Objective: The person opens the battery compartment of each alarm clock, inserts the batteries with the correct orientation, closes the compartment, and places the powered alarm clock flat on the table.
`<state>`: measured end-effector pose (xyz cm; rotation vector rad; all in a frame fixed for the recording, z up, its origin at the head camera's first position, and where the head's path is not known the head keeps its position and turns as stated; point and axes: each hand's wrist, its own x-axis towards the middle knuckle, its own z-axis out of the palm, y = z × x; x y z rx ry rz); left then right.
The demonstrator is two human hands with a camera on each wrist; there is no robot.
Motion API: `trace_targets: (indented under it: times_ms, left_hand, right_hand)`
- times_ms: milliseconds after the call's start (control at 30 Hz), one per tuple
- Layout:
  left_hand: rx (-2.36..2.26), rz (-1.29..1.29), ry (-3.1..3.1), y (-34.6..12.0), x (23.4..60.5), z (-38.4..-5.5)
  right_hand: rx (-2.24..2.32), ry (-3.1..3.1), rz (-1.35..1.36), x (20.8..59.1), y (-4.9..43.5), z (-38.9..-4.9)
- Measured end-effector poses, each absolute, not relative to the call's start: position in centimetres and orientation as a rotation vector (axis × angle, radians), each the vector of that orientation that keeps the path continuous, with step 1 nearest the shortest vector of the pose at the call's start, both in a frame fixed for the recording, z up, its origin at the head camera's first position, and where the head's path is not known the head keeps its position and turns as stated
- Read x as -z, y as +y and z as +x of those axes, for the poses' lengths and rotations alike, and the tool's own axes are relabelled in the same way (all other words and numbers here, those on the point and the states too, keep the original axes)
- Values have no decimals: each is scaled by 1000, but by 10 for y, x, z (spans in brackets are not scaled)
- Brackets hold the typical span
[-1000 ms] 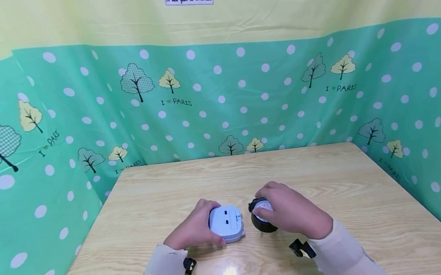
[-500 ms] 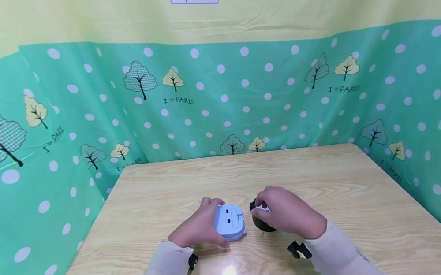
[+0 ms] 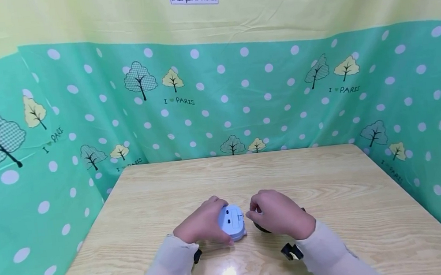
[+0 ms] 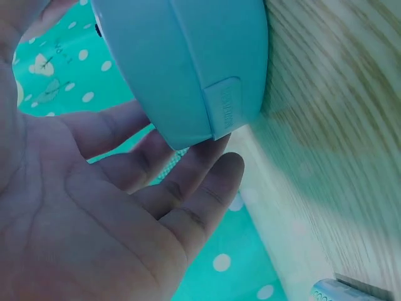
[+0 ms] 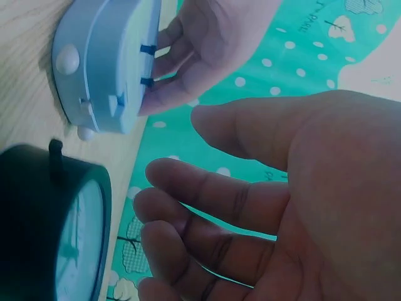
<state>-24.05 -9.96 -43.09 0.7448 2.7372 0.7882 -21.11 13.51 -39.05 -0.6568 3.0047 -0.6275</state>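
Note:
A light-blue alarm clock (image 3: 235, 222) with rounded corners lies with its back, which has a battery cover, facing up on the table. My left hand (image 3: 204, 221) spans its left end, thumb on the near side and fingers on the far side. The left wrist view shows those fingertips (image 4: 213, 150) behind the clock's edge, the palm standing apart from it. A round black alarm clock (image 5: 37, 207) with a white dial is mostly hidden in the head view under my right hand (image 3: 281, 211). In the right wrist view, that hand's loosely bent fingers hold nothing and stay apart from both clocks.
The wood-grain table (image 3: 169, 182) reaches back to a green dotted curtain (image 3: 187, 127), which also encloses both sides. At the lower edge of the left wrist view, a pale blue printed thing (image 4: 341, 291) is cut off, its kind unclear.
My left hand has shifted right, further over the light-blue clock. My right hand has moved left and lost its hold on the black clock, now covering more of it in the head view.

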Motion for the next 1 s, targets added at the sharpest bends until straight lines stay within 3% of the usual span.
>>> trace_targets:
  times_ms: [1000]
  left_hand:
    - [-527, 762, 2856, -97, 425, -235]
  right_hand:
    - [583, 3041, -596, 416, 106, -217]
